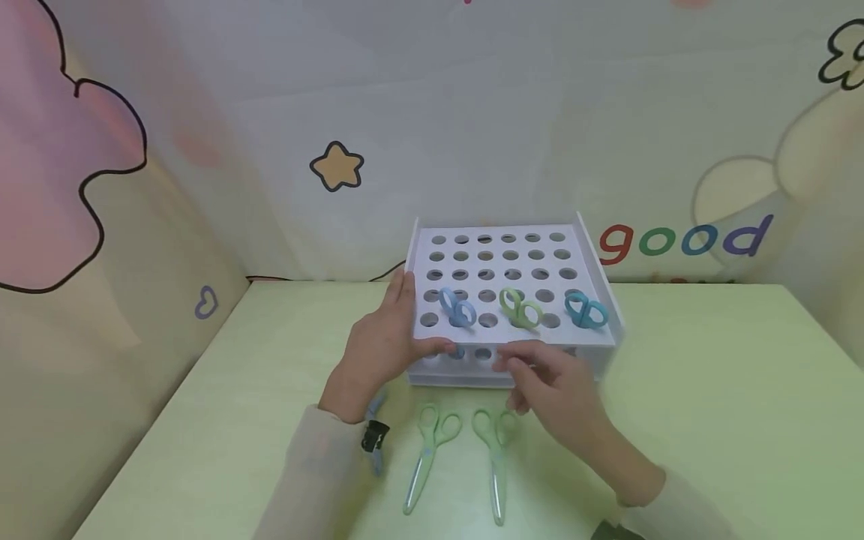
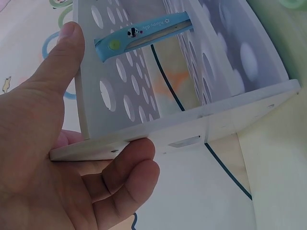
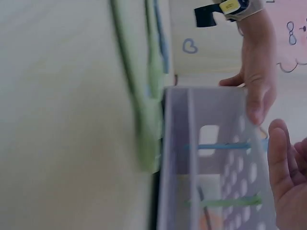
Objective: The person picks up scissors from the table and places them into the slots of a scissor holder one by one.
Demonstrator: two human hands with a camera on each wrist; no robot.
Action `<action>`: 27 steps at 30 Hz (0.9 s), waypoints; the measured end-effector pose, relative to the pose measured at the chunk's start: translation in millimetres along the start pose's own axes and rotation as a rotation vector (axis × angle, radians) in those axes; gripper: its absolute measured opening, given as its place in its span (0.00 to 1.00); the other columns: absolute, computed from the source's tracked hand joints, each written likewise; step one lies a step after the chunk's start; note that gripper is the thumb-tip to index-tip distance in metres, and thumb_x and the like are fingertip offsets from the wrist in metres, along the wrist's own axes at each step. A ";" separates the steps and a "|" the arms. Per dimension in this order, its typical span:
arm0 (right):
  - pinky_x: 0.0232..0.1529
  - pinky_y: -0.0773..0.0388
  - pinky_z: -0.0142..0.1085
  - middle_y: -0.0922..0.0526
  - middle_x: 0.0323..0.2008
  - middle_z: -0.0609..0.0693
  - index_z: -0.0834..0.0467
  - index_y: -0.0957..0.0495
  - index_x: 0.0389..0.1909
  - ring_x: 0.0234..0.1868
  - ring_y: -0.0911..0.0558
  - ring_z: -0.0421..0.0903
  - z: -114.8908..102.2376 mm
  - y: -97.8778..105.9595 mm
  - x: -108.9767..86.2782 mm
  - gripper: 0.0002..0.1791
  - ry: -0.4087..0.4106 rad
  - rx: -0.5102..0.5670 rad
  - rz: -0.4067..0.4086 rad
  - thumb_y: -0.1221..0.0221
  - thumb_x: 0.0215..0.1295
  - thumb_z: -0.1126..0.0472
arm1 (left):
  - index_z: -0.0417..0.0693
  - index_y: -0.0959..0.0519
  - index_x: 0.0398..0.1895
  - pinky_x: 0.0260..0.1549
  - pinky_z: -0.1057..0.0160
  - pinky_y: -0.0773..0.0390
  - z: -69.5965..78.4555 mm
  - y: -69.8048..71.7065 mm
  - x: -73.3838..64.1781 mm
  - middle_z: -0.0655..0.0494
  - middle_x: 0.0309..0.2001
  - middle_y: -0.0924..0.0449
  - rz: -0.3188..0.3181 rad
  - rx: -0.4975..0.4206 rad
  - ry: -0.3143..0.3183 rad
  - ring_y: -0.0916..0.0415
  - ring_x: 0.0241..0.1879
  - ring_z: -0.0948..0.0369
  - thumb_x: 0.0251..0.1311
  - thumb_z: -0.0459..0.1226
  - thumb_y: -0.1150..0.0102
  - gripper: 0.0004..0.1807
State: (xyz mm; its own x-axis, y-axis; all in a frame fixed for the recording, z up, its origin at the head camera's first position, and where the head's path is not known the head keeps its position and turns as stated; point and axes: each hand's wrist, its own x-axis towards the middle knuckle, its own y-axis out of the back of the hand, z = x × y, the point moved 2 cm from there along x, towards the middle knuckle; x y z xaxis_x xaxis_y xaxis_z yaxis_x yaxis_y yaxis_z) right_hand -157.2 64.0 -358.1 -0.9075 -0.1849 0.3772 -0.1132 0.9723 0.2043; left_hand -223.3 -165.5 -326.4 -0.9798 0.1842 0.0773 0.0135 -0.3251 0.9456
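A white rack [image 1: 466, 337] with rows of round holes stands on the table. My left hand [image 1: 381, 334] grips its left side, thumb along the front top edge and fingers against the side panel [image 2: 192, 134]. Three pairs of scissors sit upright in the row of holes second from the front: blue scissors [image 1: 459, 308], light green scissors [image 1: 521, 309] and teal scissors [image 1: 586, 311]. Their blades pass down between the rack's two perforated layers. My right hand [image 1: 556, 390] is at the rack's front edge, fingers loosely bent, with nothing between them.
Before the rack, two light green pairs of scissors lie on the table, a left pair [image 1: 427, 454] and a right pair [image 1: 496, 457]. Partly hidden by my left wrist lies a blue pair [image 1: 376, 457]. A printed backdrop [image 1: 472, 135] rises close behind the rack.
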 end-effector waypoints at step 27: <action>0.53 0.25 0.48 0.18 0.44 0.49 0.63 0.21 0.60 0.47 0.21 0.49 66.6 13.8 -18.8 0.29 -0.160 -0.441 -0.351 0.29 0.60 0.56 | 0.38 0.58 0.81 0.20 0.61 0.32 -1.4 -0.5 -1.0 0.47 0.81 0.63 -0.002 -0.023 -0.012 0.28 0.23 0.56 0.48 0.65 0.29 0.70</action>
State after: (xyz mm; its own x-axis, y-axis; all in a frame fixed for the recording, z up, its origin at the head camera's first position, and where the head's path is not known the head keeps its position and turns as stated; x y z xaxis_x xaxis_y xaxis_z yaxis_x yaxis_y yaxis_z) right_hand -168.6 90.4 -422.5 -0.8997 -0.4281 0.0851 -0.2701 0.6992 0.6619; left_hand -222.5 -166.8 -327.3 -0.9773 0.1963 0.0797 0.0070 -0.3461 0.9382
